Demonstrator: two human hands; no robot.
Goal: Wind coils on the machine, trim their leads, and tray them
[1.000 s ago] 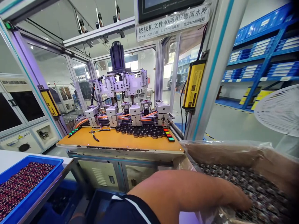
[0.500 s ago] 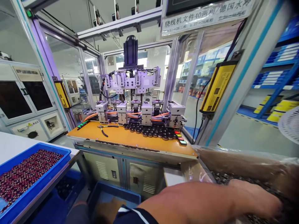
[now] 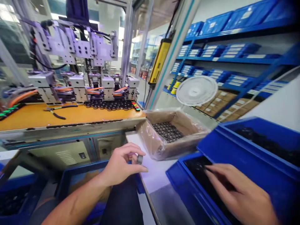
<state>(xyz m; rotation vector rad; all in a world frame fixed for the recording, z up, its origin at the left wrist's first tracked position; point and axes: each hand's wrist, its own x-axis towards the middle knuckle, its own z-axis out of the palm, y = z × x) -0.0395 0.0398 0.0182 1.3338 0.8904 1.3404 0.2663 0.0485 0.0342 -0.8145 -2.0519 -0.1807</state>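
Note:
My left hand (image 3: 123,162) is curled above the white side table, its fingers closed on a small grey metal ring (image 3: 139,159). Just beyond it stands a cardboard box (image 3: 150,137) lined with clear plastic, holding many similar metal rings (image 3: 167,132). On the right, my right hand (image 3: 239,190) reaches over a blue bin (image 3: 180,181). Its thumb and fingertips pinch a small black part (image 3: 201,167), whose exact shape is blurred. More dark parts lie in that bin, partly hidden by the hand.
A second blue bin (image 3: 246,153) with black parts stands behind, at the right. The winding machine (image 3: 77,84) is at the left, with pliers (image 3: 58,109) and rows of black round parts (image 3: 110,105) on its orange top. A white fan (image 3: 197,90) stands behind the box.
The view has swung right. The arm that reached into the cardboard box is out of it. A metal ring now shows in my left hand, and my right hand is at the blue bin.

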